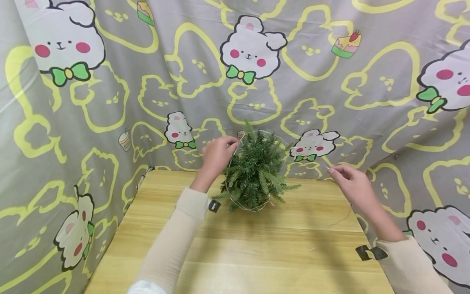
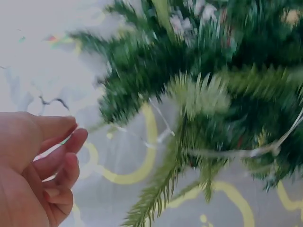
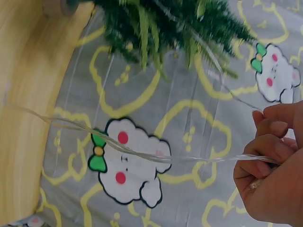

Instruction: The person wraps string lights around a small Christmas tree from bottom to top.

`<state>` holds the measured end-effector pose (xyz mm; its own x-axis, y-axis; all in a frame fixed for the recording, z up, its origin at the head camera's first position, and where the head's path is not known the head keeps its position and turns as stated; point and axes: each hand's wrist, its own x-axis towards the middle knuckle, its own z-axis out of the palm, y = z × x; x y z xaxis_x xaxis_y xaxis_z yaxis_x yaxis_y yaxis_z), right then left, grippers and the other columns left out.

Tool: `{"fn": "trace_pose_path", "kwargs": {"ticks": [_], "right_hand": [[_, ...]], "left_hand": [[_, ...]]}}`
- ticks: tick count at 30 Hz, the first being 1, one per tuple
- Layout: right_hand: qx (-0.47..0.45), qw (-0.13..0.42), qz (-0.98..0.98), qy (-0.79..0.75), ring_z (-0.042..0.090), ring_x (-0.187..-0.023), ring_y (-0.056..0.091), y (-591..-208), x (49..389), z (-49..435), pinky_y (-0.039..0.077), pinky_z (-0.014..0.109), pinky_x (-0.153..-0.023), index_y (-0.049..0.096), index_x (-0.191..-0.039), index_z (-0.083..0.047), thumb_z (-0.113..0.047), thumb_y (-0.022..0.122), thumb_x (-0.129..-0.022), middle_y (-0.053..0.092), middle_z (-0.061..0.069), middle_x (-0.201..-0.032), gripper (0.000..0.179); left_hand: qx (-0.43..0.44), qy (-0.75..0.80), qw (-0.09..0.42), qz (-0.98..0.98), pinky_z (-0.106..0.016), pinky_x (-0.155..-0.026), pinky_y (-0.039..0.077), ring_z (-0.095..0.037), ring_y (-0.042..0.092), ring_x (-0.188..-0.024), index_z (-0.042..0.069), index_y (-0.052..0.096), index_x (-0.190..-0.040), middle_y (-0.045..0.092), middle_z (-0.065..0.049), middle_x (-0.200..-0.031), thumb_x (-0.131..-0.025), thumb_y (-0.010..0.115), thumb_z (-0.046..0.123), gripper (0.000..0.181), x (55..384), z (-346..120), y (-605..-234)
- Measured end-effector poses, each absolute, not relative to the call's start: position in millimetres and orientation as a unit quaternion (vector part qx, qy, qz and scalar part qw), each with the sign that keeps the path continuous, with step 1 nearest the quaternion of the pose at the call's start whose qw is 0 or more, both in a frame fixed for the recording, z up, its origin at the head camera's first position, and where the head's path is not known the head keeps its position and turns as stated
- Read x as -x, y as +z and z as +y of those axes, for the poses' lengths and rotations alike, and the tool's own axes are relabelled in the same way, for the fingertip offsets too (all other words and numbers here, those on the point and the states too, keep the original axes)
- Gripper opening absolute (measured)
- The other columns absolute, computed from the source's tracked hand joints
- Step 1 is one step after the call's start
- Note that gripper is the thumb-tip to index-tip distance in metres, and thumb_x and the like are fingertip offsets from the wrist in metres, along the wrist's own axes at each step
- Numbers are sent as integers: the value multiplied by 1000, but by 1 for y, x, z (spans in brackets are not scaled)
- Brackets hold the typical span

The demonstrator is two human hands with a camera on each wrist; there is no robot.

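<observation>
A small artificial Christmas tree [image 1: 257,171] stands near the table's back edge, with a thin clear string-light wire [image 2: 227,152] looped around its branches. My left hand [image 1: 216,157] is at the tree's upper left, where thumb and forefinger pinch what looks like the thin wire; blur hides the exact contact. Off to the tree's right, my right hand [image 1: 352,183] pinches the wire running from the branches. Its curled lower fingers also hold a loose doubled length of wire [image 3: 203,159], which trails toward the table.
The wooden table [image 1: 227,253] carries the tree on a greyish base [image 3: 59,7]. A grey cloth [image 1: 202,53] with yellow outlines and white cartoon rabbits hangs behind and along both sides. Each wrist wears a black strapped device [image 1: 214,206].
</observation>
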<state>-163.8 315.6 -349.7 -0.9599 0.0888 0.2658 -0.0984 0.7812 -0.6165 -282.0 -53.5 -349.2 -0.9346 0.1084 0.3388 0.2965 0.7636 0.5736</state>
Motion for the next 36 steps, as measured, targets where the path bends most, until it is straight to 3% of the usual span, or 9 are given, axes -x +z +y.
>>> {"fn": "trace_pose_path", "kwargs": {"ticks": [5, 8, 13, 17, 20, 23, 27, 31, 36], "right_hand": [[-20, 126, -927, 352, 7, -71, 52, -360, 147, 301, 43, 26, -59, 68, -120, -2, -37, 54, -105, 68, 9, -92, 41], [-27, 117, -924, 362, 4, -74, 53, -368, 140, 292, 45, 25, -60, 68, -123, -3, -35, 55, -104, 69, 9, -96, 40], [-32, 89, -911, 402, 8, -59, 50, -381, 130, 275, 43, 28, -51, 67, -127, -5, -33, 56, -105, 63, 5, -80, 38], [-39, 54, -894, 443, 12, -55, 55, -390, 122, 260, 47, 30, -48, 63, -132, -6, -30, 55, -105, 65, 7, -83, 37], [-60, 39, -882, 466, 14, -61, 61, -397, 117, 249, 53, 30, -53, 61, -135, -4, -24, 55, -105, 69, 10, -91, 36], [-82, 30, -873, 481, 13, -67, 65, -400, 112, 240, 56, 31, -57, 59, -135, -1, -19, 56, -105, 70, 12, -98, 36], [-103, 19, -864, 492, 12, -71, 66, -401, 108, 228, 57, 31, -59, 58, -135, 5, -15, 58, -103, 71, 13, -102, 37], [-123, 21, -872, 473, 12, -72, 67, -400, 103, 218, 57, 30, -59, 60, -132, 4, -12, 61, -101, 72, 13, -103, 35], [-127, 4, -880, 457, 11, -88, 68, -404, 95, 207, 57, 26, -72, 63, -132, -4, -16, 64, -100, 72, 5, -109, 35]], "left_hand": [[104, -349, 174, -915, -40, -75, 43, -14, 51, -58, 27, 75, -116, 75, 8, -116, -99, 64, 36, 22, 236, -51, -364], [117, -356, 185, -909, -38, -75, 42, -10, 47, -54, 25, 75, -114, 75, 6, -116, -98, 65, 34, 21, 211, -44, -374], [163, -357, 190, -900, -31, -69, 45, -5, 53, -59, 24, 76, -112, 76, 8, -109, -97, 66, 33, 20, 175, -24, -390], [213, -333, 191, -899, -20, -66, 47, -6, 69, -82, 26, 75, -116, 76, 9, -112, -98, 66, 33, 21, 154, -2, -401], [264, -294, 211, -894, -10, -61, 43, -6, 71, -86, 27, 72, -121, 76, 9, -113, -98, 66, 32, 25, 145, 14, -408], [313, -253, 251, -880, -6, -54, 39, -3, 69, -79, 28, 70, -126, 76, 11, -106, -97, 68, 29, 29, 144, 25, -414], [346, -216, 291, -866, -6, -51, 36, -2, 69, -78, 28, 70, -127, 76, 13, -98, -99, 66, 24, 29, 148, 32, -415], [356, -189, 313, -860, -7, -48, 33, -3, 70, -82, 27, 75, -118, 76, 13, -102, -98, 67, 18, 23, 153, 32, -415], [355, -176, 294, -870, -11, -48, 39, -5, 72, -88, 25, 77, -112, 76, 12, -106, -98, 66, 16, 20, 157, 27, -417]]}}
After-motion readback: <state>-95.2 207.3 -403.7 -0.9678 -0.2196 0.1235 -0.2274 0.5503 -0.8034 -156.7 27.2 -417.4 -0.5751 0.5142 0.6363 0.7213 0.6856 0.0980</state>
